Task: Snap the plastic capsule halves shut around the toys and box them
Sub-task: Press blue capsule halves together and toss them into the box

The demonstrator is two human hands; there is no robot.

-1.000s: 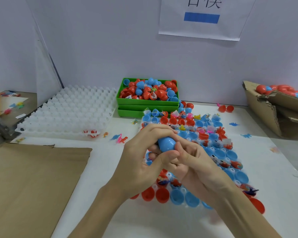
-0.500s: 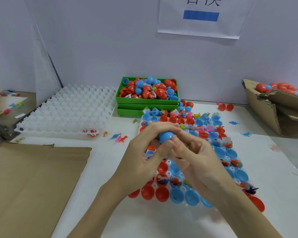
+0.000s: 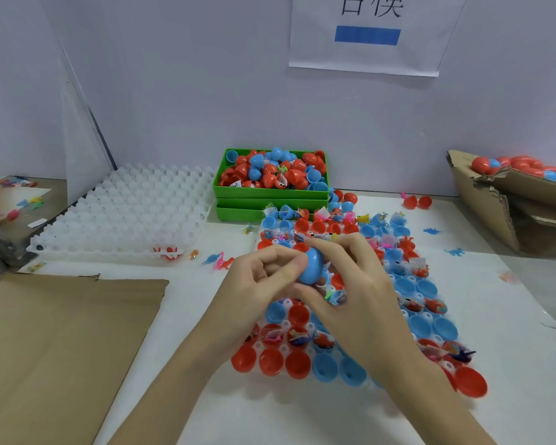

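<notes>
You are holding the blue capsule (image 3: 312, 265) up between both hands, just above the middle rows of the capsule tray (image 3: 427, 316), and it is showing far more of its shell than it was half a second ago, when only a small blue cap was peeking out from between your fingers. Your left hand (image 3: 257, 293) is curling its fingers in, with the thumb pressing against the left side of the capsule. Your right hand (image 3: 357, 303) is wrapping round it from the right and from beneath, fingertips arching over the top. A brownish-red edge is showing at the capsule's lower right, so I cannot tell whether the two halves are fully closed yet.

Your hands are sitting a little further from your body than before, and the right fingers are spreading wider over the top instead of bunching tight against the left thumb.

Beneath them the tray is lying unchanged, its red and blue halves open, many with small toys inside. The green bin (image 3: 272, 195) of loose halves is standing behind it, the white empty tray (image 3: 122, 216) to its left, the cardboard box (image 3: 507, 203) of finished capsules at far right.
</notes>
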